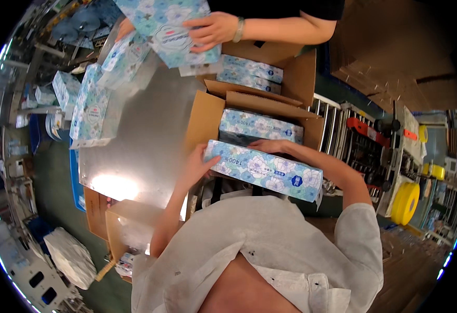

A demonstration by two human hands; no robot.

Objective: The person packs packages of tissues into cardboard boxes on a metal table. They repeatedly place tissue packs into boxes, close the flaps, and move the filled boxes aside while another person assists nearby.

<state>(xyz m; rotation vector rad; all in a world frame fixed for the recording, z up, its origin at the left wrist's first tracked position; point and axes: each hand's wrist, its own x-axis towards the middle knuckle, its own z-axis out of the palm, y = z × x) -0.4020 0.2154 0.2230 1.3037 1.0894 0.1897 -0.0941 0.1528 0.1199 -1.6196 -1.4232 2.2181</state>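
A long blue floral tissue pack point(265, 169) is held tilted at the near edge of an open cardboard box point(203, 117). My left hand point(201, 164) grips its left end, thumb on the printed face. My right hand point(271, 146) is closed against the far long side of the same pack, its fingertips partly hidden behind it. Inside the box, just beyond my hands, lies another floral tissue pack point(259, 125), with a dark gap in front of it.
Across the metal table point(139, 130), a co-worker's hand point(215, 31) holds a large floral pack point(171, 31). A second carton point(299, 78) with packs stands behind mine. More packs point(92, 104) stand at the table's left. A roller conveyor point(327, 117) runs to the right.
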